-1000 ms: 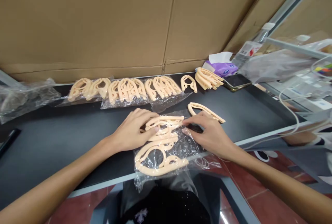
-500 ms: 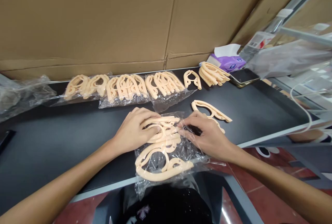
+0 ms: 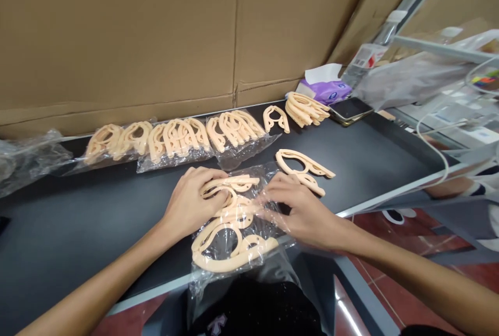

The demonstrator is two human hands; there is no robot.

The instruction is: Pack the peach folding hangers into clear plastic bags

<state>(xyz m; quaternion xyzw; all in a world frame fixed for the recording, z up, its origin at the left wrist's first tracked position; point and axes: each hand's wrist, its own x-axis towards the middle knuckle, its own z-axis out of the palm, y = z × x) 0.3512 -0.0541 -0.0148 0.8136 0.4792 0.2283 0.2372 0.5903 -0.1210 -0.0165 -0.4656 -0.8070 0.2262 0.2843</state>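
Several beige folding hangers (image 3: 236, 262) lie in and on a clear plastic bag (image 3: 268, 227) at the desk's front edge. My left hand (image 3: 197, 196) is wrapped round the upper folding hanger, its thumb over the curved part. At the hangers' right ends, my right hand (image 3: 298, 206) has its fingers closed on the plastic bag; the fingertips are slightly blurred. Just beyond that hand lies a loose folding hanger (image 3: 306, 164), on the bare desk. How far each hanger sits inside the bag is hard to tell.
Along the back of the dark desk (image 3: 128, 216) lie bagged hangers (image 3: 179, 138), a single hanger (image 3: 276, 119) and a hanger stack (image 3: 306, 109). Farther right are a phone (image 3: 351, 109), purple tissue pack (image 3: 327, 91) and bottle (image 3: 370, 55). Crumpled plastic (image 3: 31, 159) lies at left.
The view has shifted, so everything sits a little farther left. My right fingers have moved slightly along the hangers' ends and the bag. My left hand keeps its grip.
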